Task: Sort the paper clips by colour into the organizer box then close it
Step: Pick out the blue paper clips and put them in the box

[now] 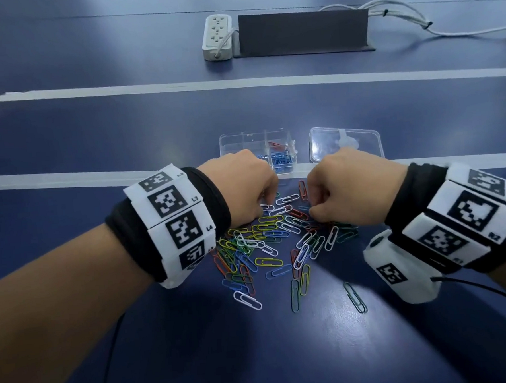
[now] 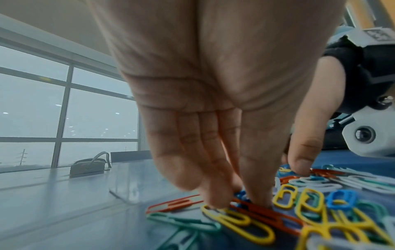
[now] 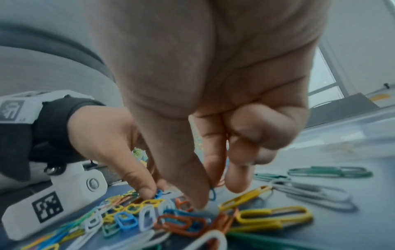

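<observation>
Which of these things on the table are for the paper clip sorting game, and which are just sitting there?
For the job:
- paper clips in a mixed pile
- organizer box, open, with blue and red clips already in it
- clear lid lying beside the box
- left hand and right hand, both picking in the pile

Just lying about:
- power strip
- dark stand
- white cables

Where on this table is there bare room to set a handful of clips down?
Bare blue table lies left of the clear plastic organizer box, and between it and the white power strip. It is crowded between both hands, where the loose coloured paper clips lie.
</observation>
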Available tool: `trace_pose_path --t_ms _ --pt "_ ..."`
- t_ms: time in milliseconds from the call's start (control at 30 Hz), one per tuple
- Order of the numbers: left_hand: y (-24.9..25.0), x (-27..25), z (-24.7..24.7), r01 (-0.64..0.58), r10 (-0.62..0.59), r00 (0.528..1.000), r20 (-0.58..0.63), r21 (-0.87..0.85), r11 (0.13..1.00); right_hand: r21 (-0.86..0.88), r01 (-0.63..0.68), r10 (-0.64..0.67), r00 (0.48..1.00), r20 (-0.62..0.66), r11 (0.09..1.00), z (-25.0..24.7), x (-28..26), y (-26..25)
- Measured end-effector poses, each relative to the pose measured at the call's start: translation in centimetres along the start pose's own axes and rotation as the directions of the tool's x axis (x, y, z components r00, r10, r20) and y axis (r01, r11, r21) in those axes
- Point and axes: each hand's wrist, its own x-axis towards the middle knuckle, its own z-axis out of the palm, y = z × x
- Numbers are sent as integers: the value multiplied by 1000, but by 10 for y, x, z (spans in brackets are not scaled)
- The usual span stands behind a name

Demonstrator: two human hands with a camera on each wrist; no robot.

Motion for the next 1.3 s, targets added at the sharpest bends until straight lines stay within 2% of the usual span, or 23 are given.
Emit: trace_pose_path --t_ms 133,200,300,400,467,600,833,1067,1167,1300 --pt "-1 -2 0 -7 7 1000 -28 -16 1000 185 66 -72 997 25 980 0 -4 0" --pt "-3 -3 0 -12 9 998 -60 -39 999 220 110 -127 990 61 969 2 -8 -1" --pt "-7 -7 -1 -53 40 995 -94 -140 989 218 152 -177 979 103 964 2 -13 -1" --pt "-7 -15 -1 -37 12 996 -88 -285 958 201 197 -217 973 83 960 2 -17 -3" --pt "-4 -19 1 -18 -2 998 -67 -300 954 140 242 -255 963 86 960 4 -20 -6" --pt "3 -22 6 -43 44 999 -2 -249 968 17 341 -340 931 134 940 14 -21 -12" --pt "9 -18 14 -52 56 998 34 -130 990 -12 308 -303 942 143 951 13 -21 -8" --pt "10 -11 13 -51 52 998 20 -55 997 -36 176 -170 978 120 984 2 -27 10" --pt "11 -12 13 -67 67 998 -6 -66 996 -33 138 -135 986 94 990 0 -29 12" --pt "9 -16 10 -70 67 997 -28 -124 990 -64 193 -186 977 103 979 2 -34 7"
